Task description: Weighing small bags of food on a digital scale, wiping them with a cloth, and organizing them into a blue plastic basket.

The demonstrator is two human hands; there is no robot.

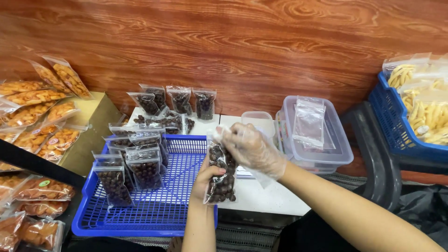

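The left hand (205, 179) grips a clear pouch of dark round candies (220, 175). The right hand (249, 149), in crinkly plastic glove, pinches its top. The blue mesh tray (154, 210) sits at nine o'clock.

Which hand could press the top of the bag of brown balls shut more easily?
Probably the right hand: its gloved fingers already pinch the top of the bag, while the left hand grips its lower part.

Open blue mesh is showing just left of the left hand (205, 179), across the near half of the tray (154, 219). Farther left, standing pouches of dark balls (140, 163) are blocking the way. Right of the right hand (249, 149), stacked clear tubs (322, 154) are crowding in; bare white tabletop (261, 196) is lying just below it.
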